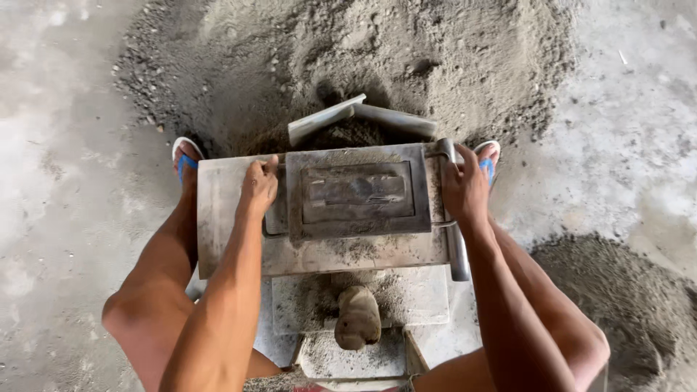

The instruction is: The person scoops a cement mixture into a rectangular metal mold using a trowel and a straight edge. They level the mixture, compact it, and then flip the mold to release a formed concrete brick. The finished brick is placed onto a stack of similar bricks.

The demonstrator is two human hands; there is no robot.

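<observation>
Two sand heaps (pixel 363 51) on concrete floor (pixel 58 218)

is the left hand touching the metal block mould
Touching. The head view shows the left hand laid on the metal block mould, its fingers curled over the far top edge with no gap.

soft even daylight, faint shadows, sharp centre, slight wide-angle stretch at edges.

A rough block-making yard is seen here. A heap of grey sand mix (pixel 363 51) is piled on bare concrete floor (pixel 58 218). A steel block mould (pixel 341 210) is set against it.
</observation>
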